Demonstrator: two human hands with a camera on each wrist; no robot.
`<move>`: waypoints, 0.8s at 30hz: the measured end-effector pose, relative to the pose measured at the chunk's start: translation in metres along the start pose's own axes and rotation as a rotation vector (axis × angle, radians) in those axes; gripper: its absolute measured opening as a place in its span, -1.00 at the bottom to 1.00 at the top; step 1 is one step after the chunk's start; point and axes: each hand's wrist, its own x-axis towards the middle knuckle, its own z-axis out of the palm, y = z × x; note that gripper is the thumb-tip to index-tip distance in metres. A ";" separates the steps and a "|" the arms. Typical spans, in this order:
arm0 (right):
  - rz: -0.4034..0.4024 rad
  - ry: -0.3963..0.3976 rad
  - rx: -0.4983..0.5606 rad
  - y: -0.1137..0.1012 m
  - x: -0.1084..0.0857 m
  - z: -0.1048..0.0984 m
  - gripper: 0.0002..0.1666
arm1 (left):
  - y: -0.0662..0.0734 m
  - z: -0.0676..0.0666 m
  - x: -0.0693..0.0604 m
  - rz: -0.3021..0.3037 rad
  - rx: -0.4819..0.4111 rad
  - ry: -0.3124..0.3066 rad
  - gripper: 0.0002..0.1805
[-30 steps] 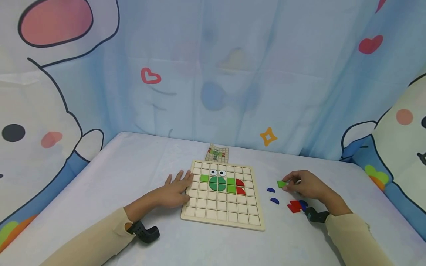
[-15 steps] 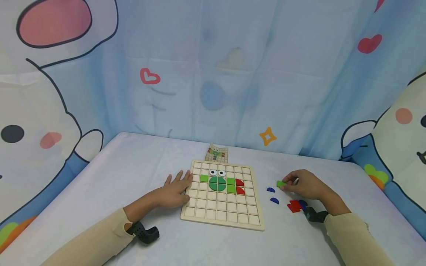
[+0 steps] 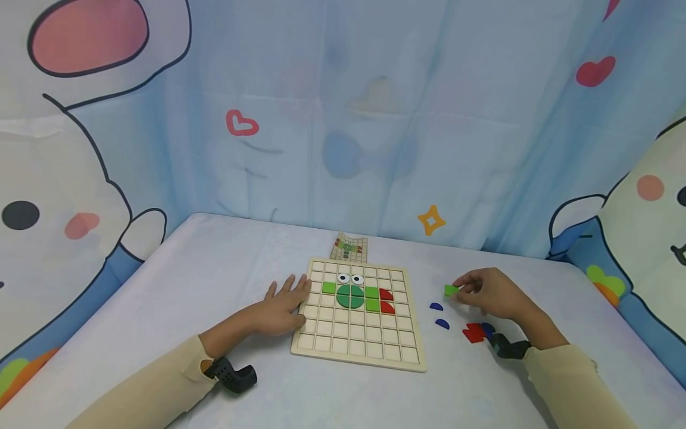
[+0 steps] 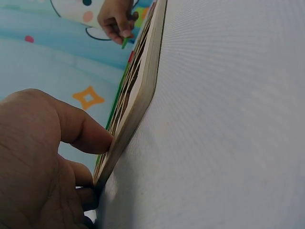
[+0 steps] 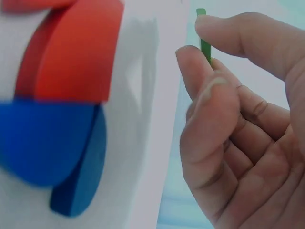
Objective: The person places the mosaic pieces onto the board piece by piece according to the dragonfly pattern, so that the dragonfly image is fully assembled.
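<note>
On the table [image 3: 241, 256], the left hand [image 3: 281, 310] is lying spread against the left edge of the grid board [image 3: 356, 331], presumably steadying it. Well right of the board, the right hand [image 3: 492, 292] is pinching a green tile [image 3: 450, 291], likely for easy lowering. A bare strip is separating the board's right edge from two blue half-discs [image 3: 436, 307]. Red and blue pieces [image 3: 474, 333] are overlapping nearby, their count being unclear.

There's 1 grid bd [image 3: 348, 344], 1 card [image 3: 351, 248] at its 12 o'clock, 2 eye pcs [image 3: 357, 279], 4 dk-grn qtrs [image 3: 343, 291], 3 lt-grn sqs [image 3: 372, 292] & 2 red qtrs [image 3: 387, 307] on it, plus, off its 3 o'clock, 1 lt-grn pc [image 3: 450, 290], 2 separate blue half-discs [image 3: 442, 324] & overlapping red/blue pile [image 3: 474, 333], no. unclear.
</note>
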 end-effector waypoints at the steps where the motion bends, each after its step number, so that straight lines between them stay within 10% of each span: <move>1: -0.003 0.008 0.006 -0.002 0.000 0.000 -0.56 | 0.000 0.000 0.000 -0.001 0.001 0.000 -0.19; 24: -0.138 0.050 0.107 -0.064 -0.019 0.005 -0.61 | 0.000 0.000 0.000 -0.013 0.002 0.000 -0.19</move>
